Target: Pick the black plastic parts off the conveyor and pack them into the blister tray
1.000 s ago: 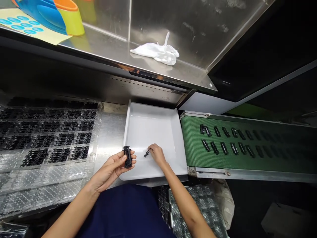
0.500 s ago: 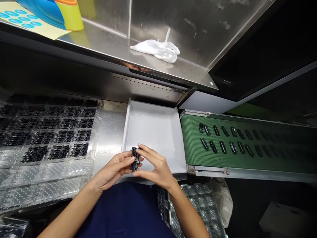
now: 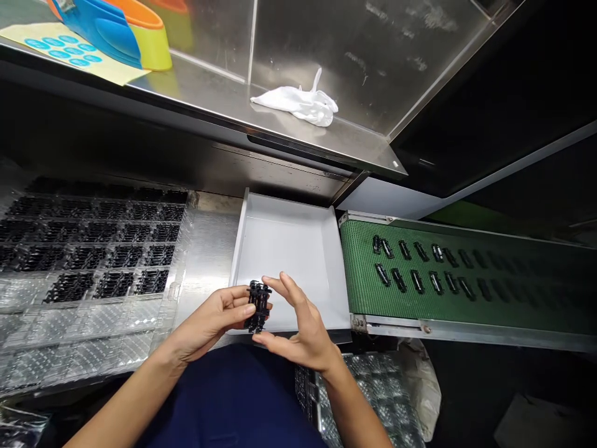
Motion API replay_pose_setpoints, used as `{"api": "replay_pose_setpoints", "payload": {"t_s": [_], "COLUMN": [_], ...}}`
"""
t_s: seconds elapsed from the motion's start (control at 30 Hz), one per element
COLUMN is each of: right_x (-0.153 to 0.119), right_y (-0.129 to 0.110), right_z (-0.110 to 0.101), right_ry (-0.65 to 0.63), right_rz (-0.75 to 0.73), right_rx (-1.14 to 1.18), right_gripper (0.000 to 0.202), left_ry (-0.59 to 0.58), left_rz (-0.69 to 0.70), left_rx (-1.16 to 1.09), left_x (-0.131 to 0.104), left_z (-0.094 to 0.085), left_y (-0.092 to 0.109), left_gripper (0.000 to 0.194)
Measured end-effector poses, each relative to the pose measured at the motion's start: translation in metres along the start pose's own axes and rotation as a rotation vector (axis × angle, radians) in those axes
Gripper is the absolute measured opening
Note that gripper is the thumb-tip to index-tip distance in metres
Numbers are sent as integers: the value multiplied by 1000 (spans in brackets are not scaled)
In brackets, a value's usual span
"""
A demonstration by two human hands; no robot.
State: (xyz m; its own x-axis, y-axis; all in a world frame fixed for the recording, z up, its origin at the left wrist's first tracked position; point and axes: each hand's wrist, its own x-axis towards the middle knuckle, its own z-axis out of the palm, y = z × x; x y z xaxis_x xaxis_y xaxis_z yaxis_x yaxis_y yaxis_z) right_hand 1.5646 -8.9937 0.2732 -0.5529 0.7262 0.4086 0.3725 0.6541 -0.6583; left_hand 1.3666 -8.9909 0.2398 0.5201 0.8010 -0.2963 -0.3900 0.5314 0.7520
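Note:
My left hand (image 3: pixel 217 320) pinches a small bunch of black plastic parts (image 3: pixel 258 305) between thumb and fingers, above the near edge of a white tray (image 3: pixel 291 233). The parts stand side by side, roughly upright. To their right is my right hand (image 3: pixel 301 326), its fingers spread and the thumb low. Its fingertips are close to the top and bottom ends of the bunch; whether they touch it I cannot tell. Similar black parts (image 3: pixel 418 281) lie in two rows on a green conveyor belt (image 3: pixel 361 292) at the right.
On the left, a clear plastic tray (image 3: pixel 100 323) has several compartments filled with black parts. Above, a metal shelf (image 3: pixel 212 99) bears a white glove-like item (image 3: pixel 298 104), a sticker sheet (image 3: pixel 23 34) and a blue-yellow tape dispenser-like object (image 3: pixel 156 50). More clear trays (image 3: pixel 368 389) are low at right.
My right fingers have spread and lifted a little away from the bunch. The bunch in my left hand now faces me more openly. The view has shifted slightly.

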Motion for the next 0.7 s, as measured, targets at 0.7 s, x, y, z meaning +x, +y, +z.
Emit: {"api": "replay_pose_setpoints", "payload": {"t_s": [0.7], "right_x": [-4], "right_y": [13], "right_z": [0], "right_ry": [-79], "right_rz": [37], "right_rx": [48], "right_gripper": [104], "left_ry": [-5], "left_rz": [-136], "left_rx": [-131], "left_x": [14], "left_z": [8], "left_y": [-6], "left_gripper": [33]}}
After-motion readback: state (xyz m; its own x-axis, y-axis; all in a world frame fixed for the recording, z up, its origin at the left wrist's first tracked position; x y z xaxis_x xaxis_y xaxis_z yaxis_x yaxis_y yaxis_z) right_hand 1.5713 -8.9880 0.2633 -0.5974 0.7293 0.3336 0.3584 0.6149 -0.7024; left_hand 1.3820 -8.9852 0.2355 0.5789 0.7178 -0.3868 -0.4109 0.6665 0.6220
